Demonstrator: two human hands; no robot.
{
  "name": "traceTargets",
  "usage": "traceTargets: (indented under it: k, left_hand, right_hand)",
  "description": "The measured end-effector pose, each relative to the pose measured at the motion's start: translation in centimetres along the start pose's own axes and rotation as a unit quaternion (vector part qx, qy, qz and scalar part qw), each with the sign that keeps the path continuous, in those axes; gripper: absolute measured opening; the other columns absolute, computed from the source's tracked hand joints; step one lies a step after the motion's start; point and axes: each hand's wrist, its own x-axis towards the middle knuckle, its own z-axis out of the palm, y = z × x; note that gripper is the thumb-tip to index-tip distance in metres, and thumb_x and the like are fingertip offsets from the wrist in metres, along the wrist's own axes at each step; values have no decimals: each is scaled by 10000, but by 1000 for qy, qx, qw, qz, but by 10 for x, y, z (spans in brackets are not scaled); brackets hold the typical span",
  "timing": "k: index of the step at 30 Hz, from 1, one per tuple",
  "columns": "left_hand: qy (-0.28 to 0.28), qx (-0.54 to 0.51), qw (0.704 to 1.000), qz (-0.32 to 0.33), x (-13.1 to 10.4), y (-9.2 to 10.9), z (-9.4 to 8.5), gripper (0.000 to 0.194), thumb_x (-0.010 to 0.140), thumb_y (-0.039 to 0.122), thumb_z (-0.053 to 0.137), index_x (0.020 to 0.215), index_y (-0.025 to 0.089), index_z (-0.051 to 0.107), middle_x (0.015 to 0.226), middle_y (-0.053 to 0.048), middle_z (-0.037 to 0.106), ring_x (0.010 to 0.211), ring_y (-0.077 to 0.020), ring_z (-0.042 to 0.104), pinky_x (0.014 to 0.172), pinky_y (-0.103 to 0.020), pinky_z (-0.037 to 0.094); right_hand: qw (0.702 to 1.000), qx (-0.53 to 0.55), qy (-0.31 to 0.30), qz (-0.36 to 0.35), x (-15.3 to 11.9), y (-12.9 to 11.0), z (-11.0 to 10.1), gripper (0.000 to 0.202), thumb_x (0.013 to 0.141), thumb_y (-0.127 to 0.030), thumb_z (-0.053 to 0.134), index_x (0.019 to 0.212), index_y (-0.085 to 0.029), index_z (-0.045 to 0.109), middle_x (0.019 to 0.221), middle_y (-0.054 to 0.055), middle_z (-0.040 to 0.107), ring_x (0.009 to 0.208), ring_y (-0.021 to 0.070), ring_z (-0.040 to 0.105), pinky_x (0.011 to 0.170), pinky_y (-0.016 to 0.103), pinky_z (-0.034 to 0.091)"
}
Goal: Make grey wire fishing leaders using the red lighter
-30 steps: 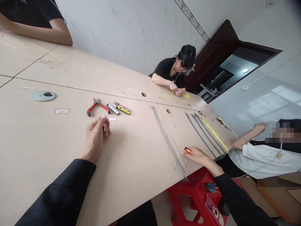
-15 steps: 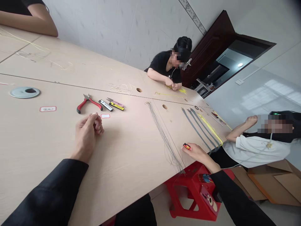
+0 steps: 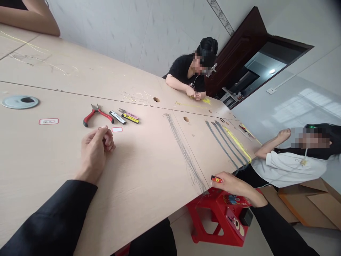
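My left hand (image 3: 96, 149) rests on the table with its fingers curled in; whether anything is inside cannot be made out. Just beyond it lie red-handled pliers (image 3: 97, 113), a white-labelled black cutter (image 3: 117, 117), a yellow one (image 3: 130, 118), small pink snips (image 3: 129, 113) and a red-edged label (image 3: 117, 129). Near the table's front edge at the right, my right hand (image 3: 232, 183) is closed around a small red object (image 3: 216, 179). A bundle of thin grey threads (image 3: 185, 153) lies to the left of that hand.
Grey cords (image 3: 222, 145) and yellow cords (image 3: 237, 142) lie farther right. Below the edge stands a red stool (image 3: 198, 220) bearing a phone and a box. Two people sit beyond, one handling yellow threads; another's arm is at the top left.
My right hand has moved slightly right and down toward the table edge with the red object. My left hand keeps its curled pose. The view has shifted slightly.
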Motion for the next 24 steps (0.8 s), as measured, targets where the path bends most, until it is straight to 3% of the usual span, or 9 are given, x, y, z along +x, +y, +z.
traceTargets:
  k: [3, 7, 10, 16, 20, 24]
  left_hand:
    - [4, 1, 1000, 0, 0, 0, -1, 341, 826, 274, 602, 533, 176, 458, 477, 37, 351, 404, -80, 336, 388, -222, 279]
    - [9, 8, 1000, -1, -3, 0, -1, 352, 839, 302, 607, 550, 172, 455, 484, 42, 350, 418, -72, 330, 403, -208, 294]
    - [11, 8, 1000, -9, -4, 0, -1, 365, 839, 317, 614, 551, 173, 443, 491, 44, 345, 424, -69, 329, 407, -200, 295]
    - [16, 11, 1000, -23, -1, -1, -2, 353, 843, 325, 607, 564, 178, 448, 495, 41, 337, 421, -75, 320, 398, -205, 286]
    - [21, 10, 999, -32, -1, -2, -3, 332, 846, 338, 605, 591, 179, 463, 506, 41, 342, 427, -75, 316, 400, -202, 289]
    - [23, 20, 999, -37, -2, -4, -5, 326, 856, 366, 586, 614, 185, 466, 509, 44, 338, 421, -76, 309, 385, -197, 280]
  right_hand:
    - [996, -11, 77, -31, 16, -26, -8, 339, 858, -456, 479, 660, -199, 380, 604, -40, 371, 574, 110, 332, 544, 234, 271]
    - [983, -5, 158, -93, 53, -74, -13, 305, 893, -469, 459, 777, -196, 529, 689, 4, 544, 638, 148, 482, 617, 240, 367]
    - [971, 1, 178, -158, 89, -113, -17, 279, 913, -413, 451, 957, -196, 621, 815, 42, 644, 724, 166, 566, 679, 239, 405]
    - [961, -34, 207, -179, 171, -179, -36, 383, 856, -224, 493, 1223, -214, 603, 1020, 66, 694, 858, 182, 621, 735, 233, 416]
    - [963, -49, 199, -178, 214, -204, -45, 390, 828, -208, 509, 1201, -200, 622, 1050, 80, 693, 898, 201, 621, 749, 241, 420]
    - [967, -58, 192, -159, 241, -211, -49, 339, 827, -237, 507, 1131, -197, 651, 1067, 87, 692, 888, 205, 621, 736, 245, 426]
